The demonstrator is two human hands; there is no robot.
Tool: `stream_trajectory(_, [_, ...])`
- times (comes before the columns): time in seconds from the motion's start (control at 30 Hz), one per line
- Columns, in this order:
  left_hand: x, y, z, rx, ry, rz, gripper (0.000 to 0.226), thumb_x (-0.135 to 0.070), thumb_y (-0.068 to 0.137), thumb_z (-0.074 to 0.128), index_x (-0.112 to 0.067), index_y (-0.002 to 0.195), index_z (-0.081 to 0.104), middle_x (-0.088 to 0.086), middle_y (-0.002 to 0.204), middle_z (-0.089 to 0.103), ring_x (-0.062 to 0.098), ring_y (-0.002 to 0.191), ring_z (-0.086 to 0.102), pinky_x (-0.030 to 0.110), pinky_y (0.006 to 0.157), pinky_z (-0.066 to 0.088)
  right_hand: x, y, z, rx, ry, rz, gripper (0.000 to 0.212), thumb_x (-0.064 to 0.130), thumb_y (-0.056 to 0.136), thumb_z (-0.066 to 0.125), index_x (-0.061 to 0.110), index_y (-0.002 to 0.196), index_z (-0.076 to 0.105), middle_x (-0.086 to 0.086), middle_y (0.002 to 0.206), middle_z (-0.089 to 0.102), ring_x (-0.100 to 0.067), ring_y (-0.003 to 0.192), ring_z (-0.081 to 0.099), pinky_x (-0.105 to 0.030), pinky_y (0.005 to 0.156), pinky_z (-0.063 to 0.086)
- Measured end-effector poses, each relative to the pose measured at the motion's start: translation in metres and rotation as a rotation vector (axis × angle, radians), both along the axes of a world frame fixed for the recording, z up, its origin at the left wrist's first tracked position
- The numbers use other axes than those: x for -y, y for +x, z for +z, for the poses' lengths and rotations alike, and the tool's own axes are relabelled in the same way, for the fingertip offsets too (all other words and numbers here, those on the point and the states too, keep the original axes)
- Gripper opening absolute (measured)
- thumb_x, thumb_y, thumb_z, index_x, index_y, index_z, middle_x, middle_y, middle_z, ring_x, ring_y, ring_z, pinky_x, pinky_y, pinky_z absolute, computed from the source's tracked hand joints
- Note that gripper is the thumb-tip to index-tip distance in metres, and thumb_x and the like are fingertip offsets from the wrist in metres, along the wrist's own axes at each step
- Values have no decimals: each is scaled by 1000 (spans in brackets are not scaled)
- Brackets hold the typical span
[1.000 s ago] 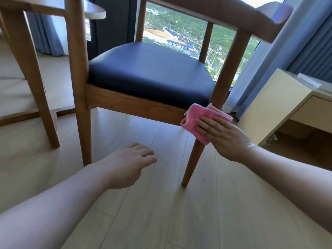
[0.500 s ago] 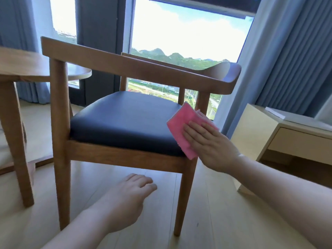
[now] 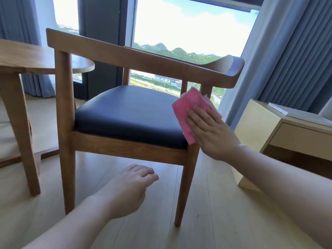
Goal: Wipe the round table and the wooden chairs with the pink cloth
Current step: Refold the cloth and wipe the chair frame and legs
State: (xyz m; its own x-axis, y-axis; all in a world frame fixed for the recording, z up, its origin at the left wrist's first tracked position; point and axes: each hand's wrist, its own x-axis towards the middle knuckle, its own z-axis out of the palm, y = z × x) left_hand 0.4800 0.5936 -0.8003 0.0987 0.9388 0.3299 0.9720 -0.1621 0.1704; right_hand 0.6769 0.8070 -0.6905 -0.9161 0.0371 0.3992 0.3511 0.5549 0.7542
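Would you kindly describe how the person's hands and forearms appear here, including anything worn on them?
Both arms are bare as far as the frame shows: no sleeve reaches either forearm. The left hand and the right hand wear no gloves, and no ring, watch or bracelet shows on the fingers or wrists in view. The nails that show look short and unpainted. No markings are visible on either arm.

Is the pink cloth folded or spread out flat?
Folded: the pink cloth forms a thick compact pad, which the right hand presses on the wooden chair.
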Motion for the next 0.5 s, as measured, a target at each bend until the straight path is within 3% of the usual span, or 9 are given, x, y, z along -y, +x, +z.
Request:
stream_trajectory(0.13, [7, 0, -2, 4, -25, 32, 52, -15, 98, 39, -35, 145, 31, -13, 151, 31, 7, 141, 20, 21, 112, 6, 2, 9, -51, 32, -48, -40, 55, 25, 98, 21, 6, 149, 26, -14, 157, 18, -31, 146, 9, -47, 119, 2])
stream_trajectory(0.23, [14, 0, -6, -23, -76, 33, 53, -14, 98, 38, -34, 146, 29, -13, 152, 29, 7, 141, 18, 23, 114, 6, 7, 12, -90, -42, -109, -29, 54, 19, 97, 31, 4, 149, 25, -15, 157, 15, -34, 146, 9, -47, 119, 2])
stream_trajectory(0.37, [17, -5, -12, -46, -99, 13, 50, -18, 98, 38, -33, 146, 30, -12, 151, 29, 7, 139, 19, 19, 112, 4, 25, -3, -129, -283, -266, -60, 80, 7, 86, 63, -3, 148, 13, -25, 154, 14, -49, 141, 11, -58, 114, 7])
stream_trajectory(0.43, [15, -5, -14, -37, -81, 38, 50, -20, 98, 40, -35, 145, 30, -14, 151, 29, 5, 139, 19, 17, 109, 2, 34, -17, -137, -435, -339, -50, 96, 4, 84, 68, -4, 148, -3, -28, 151, 11, -55, 136, 14, -59, 111, 8])
stream_trajectory(0.5, [12, -3, -14, -34, -59, 40, 50, -21, 98, 42, -36, 145, 31, -15, 149, 32, 5, 138, 22, 16, 108, 3, 40, -30, -136, -587, -412, -32, 98, 1, 85, 67, -5, 147, -9, -27, 152, 7, -56, 135, 14, -56, 110, 6])
